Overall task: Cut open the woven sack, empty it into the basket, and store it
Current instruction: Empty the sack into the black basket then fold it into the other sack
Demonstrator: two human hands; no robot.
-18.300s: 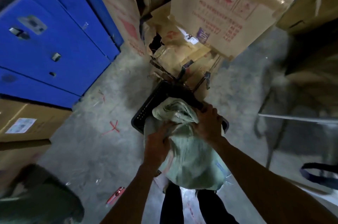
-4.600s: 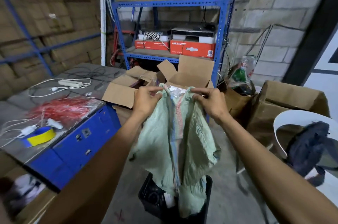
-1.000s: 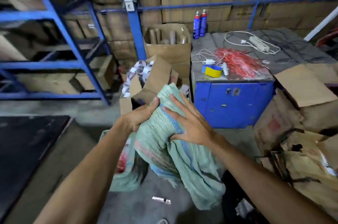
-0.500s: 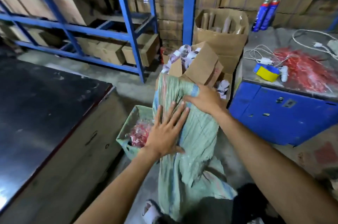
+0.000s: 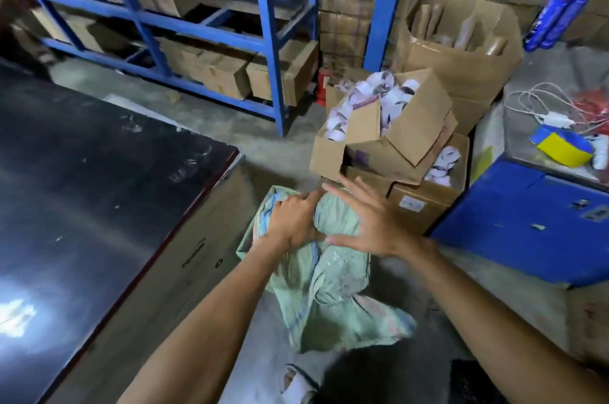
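Note:
The empty pale green woven sack [image 5: 329,298] lies crumpled on the floor in front of me. Its upper end is pushed into the mouth of another green sack [image 5: 245,243] that stands beside the dark table. My left hand [image 5: 293,225] grips the sack's bunched top and presses it down into that opening. My right hand [image 5: 365,222] is just to the right, fingers spread, with its palm over the sack and nothing held. The sack's loose lower end trails towards my feet. A black ribbed edge at the bottom right may be the basket [image 5: 469,382].
A dark glossy table [image 5: 92,206] fills the left. Open cardboard boxes of paper scraps [image 5: 389,140] stand just behind the sacks. A blue cabinet [image 5: 520,215] with a tape roll and cables on top is on the right, and blue shelving [image 5: 270,41] with cartons is behind.
The sack has gone down from upright in front of me into the green bag's mouth. My left hand now grips its top, and my right hand has let go and spread open.

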